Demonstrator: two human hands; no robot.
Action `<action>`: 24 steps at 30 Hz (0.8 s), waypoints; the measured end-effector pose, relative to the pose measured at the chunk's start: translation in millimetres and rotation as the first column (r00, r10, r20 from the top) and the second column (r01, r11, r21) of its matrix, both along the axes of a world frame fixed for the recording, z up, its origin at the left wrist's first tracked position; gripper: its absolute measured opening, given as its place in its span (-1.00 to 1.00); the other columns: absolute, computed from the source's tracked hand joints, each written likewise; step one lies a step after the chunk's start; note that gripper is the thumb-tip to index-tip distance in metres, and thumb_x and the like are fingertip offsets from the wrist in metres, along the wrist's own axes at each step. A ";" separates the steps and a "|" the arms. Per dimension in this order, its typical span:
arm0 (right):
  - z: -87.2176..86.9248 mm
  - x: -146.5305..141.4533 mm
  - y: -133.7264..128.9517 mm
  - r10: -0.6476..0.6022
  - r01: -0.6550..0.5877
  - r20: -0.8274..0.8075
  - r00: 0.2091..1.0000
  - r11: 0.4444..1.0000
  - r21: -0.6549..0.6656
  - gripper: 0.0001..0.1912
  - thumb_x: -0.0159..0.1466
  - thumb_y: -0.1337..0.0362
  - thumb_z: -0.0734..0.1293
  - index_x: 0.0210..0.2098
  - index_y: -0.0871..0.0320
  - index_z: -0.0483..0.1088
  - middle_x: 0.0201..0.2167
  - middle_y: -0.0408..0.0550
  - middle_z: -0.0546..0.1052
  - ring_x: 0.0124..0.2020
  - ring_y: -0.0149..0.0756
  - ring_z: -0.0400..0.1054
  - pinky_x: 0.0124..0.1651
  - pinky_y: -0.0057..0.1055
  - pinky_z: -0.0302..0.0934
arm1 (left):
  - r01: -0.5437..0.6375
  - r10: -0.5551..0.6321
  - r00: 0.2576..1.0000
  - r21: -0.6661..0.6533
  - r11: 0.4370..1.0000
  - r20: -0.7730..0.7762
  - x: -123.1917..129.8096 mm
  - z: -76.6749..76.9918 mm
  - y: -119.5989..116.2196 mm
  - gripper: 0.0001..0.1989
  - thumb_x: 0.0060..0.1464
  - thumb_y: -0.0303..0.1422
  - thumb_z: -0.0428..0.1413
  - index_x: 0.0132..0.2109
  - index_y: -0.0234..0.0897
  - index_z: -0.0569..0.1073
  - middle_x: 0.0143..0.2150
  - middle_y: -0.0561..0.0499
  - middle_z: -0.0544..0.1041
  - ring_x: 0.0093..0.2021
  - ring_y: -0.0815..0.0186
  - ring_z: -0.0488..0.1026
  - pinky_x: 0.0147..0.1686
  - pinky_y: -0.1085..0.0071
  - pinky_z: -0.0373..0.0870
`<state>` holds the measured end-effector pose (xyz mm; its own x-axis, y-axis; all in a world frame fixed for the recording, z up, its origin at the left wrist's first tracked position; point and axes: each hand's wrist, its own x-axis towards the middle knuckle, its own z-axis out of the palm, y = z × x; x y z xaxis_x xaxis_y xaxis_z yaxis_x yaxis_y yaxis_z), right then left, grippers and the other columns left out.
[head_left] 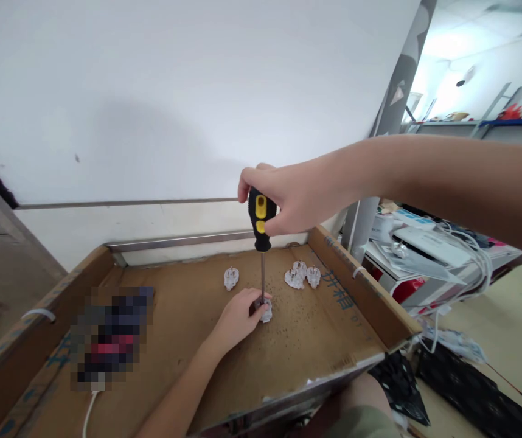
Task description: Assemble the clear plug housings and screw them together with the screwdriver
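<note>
My right hand [288, 194] is closed around the black and yellow handle of a screwdriver [261, 222], which stands upright with its shaft pointing down. The tip meets a small whitish plug-like piece [266, 312] on the cardboard. My left hand [241, 313] pinches that piece from its left side, fingers partly covering it. Behind it lies a similar piece with metal pins [231, 278]. To the right sits a small group of the same pieces [294, 278]. Where the screwdriver tip touches is too small to make out.
The work surface is cardboard [183, 347] with raised cardboard sides [356, 280], dotted with dark specks. A pixelated object [115, 334] with a white cable [88, 413] lies at left. A white wall [174, 121] rises behind. Right of it stands a cluttered table with cables [480, 267].
</note>
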<state>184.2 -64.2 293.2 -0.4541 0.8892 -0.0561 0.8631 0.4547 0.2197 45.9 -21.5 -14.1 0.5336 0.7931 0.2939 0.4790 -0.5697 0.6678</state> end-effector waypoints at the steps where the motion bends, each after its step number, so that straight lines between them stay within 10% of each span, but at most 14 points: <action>1: 0.9 -1.3 -1.7 0.013 -0.013 -0.002 1.000 0.999 -0.029 -0.49 0.13 0.06 0.24 0.06 -0.05 0.13 -0.26 -0.11 0.45 -0.45 -0.30 0.35 -0.43 -0.36 0.16 | 0.000 0.000 1.000 -0.003 1.000 0.001 -0.1 0.6 -0.4 -0.81 0.15 -0.33 0.01 -0.13 -0.18 0.46 -0.15 0.00 0.51 -0.11 0.23 0.42 -0.08 0.30 0.33; 7: -4.5 -12.0 -5.2 -0.034 0.012 0.096 0.995 0.975 0.223 -0.48 0.17 -0.13 0.16 -0.08 0.14 0.23 -0.40 0.00 0.42 -0.51 -0.26 0.30 -0.50 -0.35 0.10 | 0.000 0.000 1.000 -0.006 1.000 0.008 -0.4 0.8 -2.0 -0.81 0.15 -0.33 0.01 -0.13 -0.18 0.46 -0.14 0.00 0.51 -0.10 0.23 0.41 -0.06 0.30 0.31; 13: -13.1 -10.5 -1.2 0.178 -0.174 -0.034 0.984 0.981 0.091 -0.58 0.16 0.12 0.23 -0.02 0.07 0.15 -0.03 -0.01 0.35 -0.44 -0.39 0.31 -0.45 -0.40 0.12 | 0.013 -0.012 1.000 0.037 0.999 -0.020 1.6 1.9 -2.1 -0.81 0.15 -0.36 0.01 -0.12 -0.17 0.45 -0.14 0.00 0.52 -0.10 0.22 0.42 -0.04 0.26 0.28; 18: -18.5 -3.2 -0.5 0.067 -0.104 0.114 0.991 0.927 0.360 -0.56 0.24 -0.03 0.13 -0.08 0.20 0.23 -0.32 0.07 0.43 -0.33 -0.17 0.34 -0.40 -0.34 0.09 | -0.003 0.004 1.000 0.031 1.000 -0.031 1.9 3.2 -1.6 -0.84 0.11 -0.36 0.05 -0.15 -0.17 0.47 -0.16 0.01 0.54 -0.11 0.20 0.43 -0.05 0.25 0.27; 24: -14.7 11.6 -4.4 0.158 -0.158 0.008 0.987 0.979 0.127 -0.54 0.17 -0.01 0.21 0.01 0.01 0.17 -0.15 -0.06 0.42 -0.44 -0.33 0.32 -0.42 -0.37 0.10 | 0.016 -0.016 1.000 0.034 0.999 0.005 1.6 0.8 -0.4 -0.84 0.13 -0.35 0.03 -0.16 -0.20 0.46 -0.15 -0.02 0.53 -0.10 0.20 0.40 -0.04 0.25 0.29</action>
<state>195.8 -68.6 278.5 -0.5896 0.8059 0.0537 0.7830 0.5540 0.2829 47.5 -21.9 -13.3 0.5446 0.7738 0.3235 0.4656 -0.5997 0.6508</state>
